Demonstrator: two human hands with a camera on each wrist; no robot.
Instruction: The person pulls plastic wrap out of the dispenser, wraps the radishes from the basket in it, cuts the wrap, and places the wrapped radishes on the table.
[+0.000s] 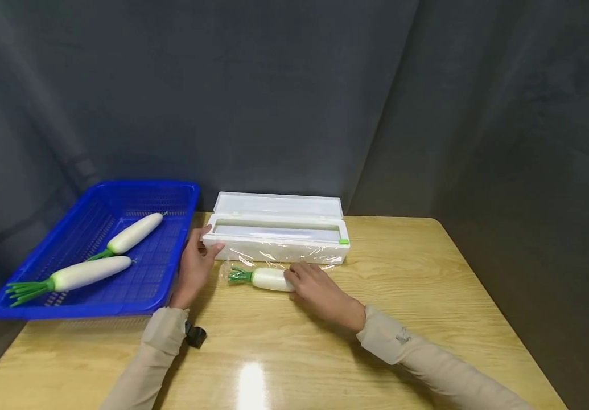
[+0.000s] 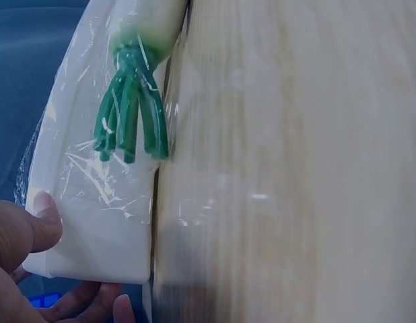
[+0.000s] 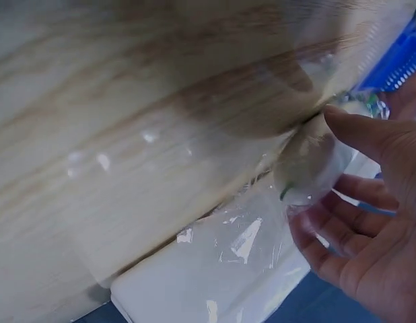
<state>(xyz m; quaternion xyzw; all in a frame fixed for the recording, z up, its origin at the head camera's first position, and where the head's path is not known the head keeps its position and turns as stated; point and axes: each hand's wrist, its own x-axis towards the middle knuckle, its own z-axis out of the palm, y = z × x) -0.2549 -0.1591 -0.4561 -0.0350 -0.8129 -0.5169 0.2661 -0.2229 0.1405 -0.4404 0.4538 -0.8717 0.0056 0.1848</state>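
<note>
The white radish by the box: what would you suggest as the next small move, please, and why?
Probably roll the radish gently toward the box: the right hand grips it, clear film covers it and reaches the box, and the left hand holds the box's end.

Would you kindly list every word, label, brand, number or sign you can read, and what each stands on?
No readable text shows.
The small grey mark on the beige fabric right sleeve is too blurred to read.
No lettering can be made out on the white rectangular box or the blue perforated plastic basket.
</note>
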